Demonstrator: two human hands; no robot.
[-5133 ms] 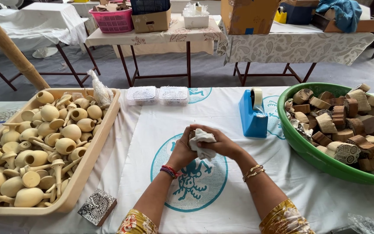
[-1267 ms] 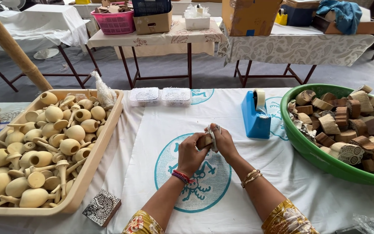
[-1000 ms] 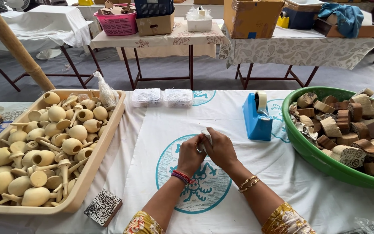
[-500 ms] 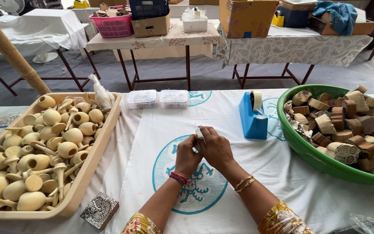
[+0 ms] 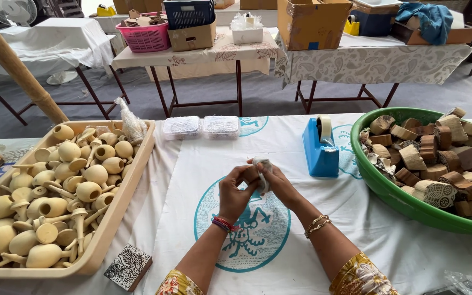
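Item held: small wad of crumpled white paper wrap (image 5: 263, 170), at frame centre, raised just above the desk. Its long axis runs roughly top to bottom in the frame, tilted slightly, upper end pointing toward the top of the frame; what it encloses cannot be told.

Left hand (image 5: 235, 192): fingers curled, grip closed on the left side of the paper wad; red and blue thread bands at the wrist.

Right hand (image 5: 281, 184): grip closed on the right side of the same wad, fingertips meeting the left hand's; gold bangles at the wrist.

Desk covering: white cloth with a round teal printed emblem (image 5: 312, 229), directly beneath both hands.

Centre right, near the hands: blue plastic tape dispenser with a roll of pale tape (image 5: 321, 153).

Right edge: large green plastic basin (image 5: 394, 199), heaped with carved brown wooden blocks (image 5: 438, 158).

Left side: shallow beige plastic tray (image 5: 117, 205), filled with pale turned wooden knobs and handles (image 5: 61, 186); a clear twisted plastic bag (image 5: 132, 124) rests at its upper right corner.

Upper centre of the desk: two small clear plastic lidded boxes (image 5: 200, 127), side by side.

Lower left, just beside the tray: flat square block with black-and-white carved pattern (image 5: 127, 266).
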